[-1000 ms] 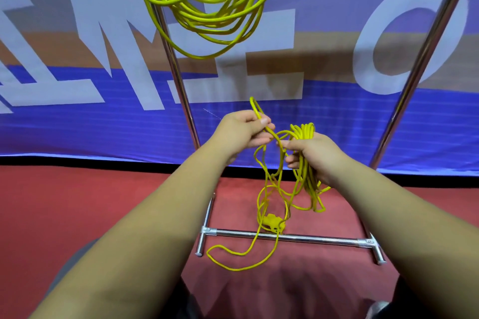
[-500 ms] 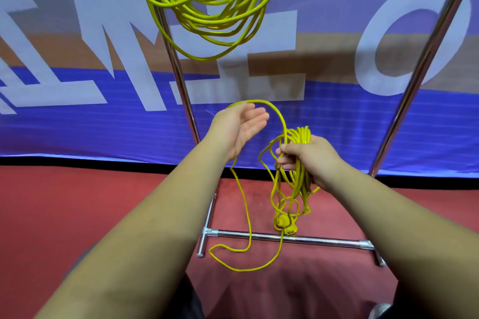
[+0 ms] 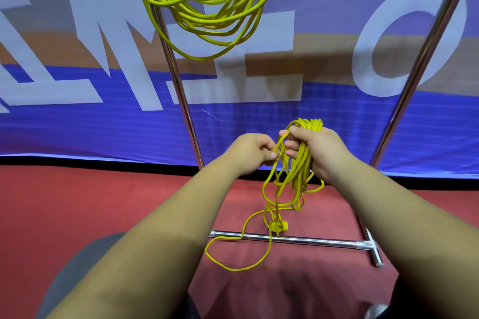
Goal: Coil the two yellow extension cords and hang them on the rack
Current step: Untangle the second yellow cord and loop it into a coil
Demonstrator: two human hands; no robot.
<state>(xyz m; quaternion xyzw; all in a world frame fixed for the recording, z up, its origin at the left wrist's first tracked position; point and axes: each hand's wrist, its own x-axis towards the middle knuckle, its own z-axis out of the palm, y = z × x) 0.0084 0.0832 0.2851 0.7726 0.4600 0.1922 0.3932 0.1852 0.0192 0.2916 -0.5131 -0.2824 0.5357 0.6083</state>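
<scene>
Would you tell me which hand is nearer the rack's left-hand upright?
Left. The left hand is just right of the upright; the right hand, gripping the cord, is farther right.

Curled left hand [image 3: 251, 153] beside curled right hand [image 3: 316, 151]

Count, yellow extension cords: 2. Hung cord [image 3: 207, 21]: 1, coiled, at rack top. Loose cord [image 3: 298, 163]: 1, in my grip, tail on floor. My hands: 2, left hand [image 3: 251, 153] and right hand [image 3: 318, 147], both on loose cord. Plug [image 3: 280, 225] visible: 1, dangling just above base bar. Rack [image 3: 178, 85]: 1. Uprights in view: 2. Base crossbar [image 3: 311, 239]: 1. Foot [image 3: 374, 254]: 1, at right end; left end hidden behind my arm. Banner [image 3: 77, 132] behind: 1. Loops per coil: too tangled to count.
</scene>
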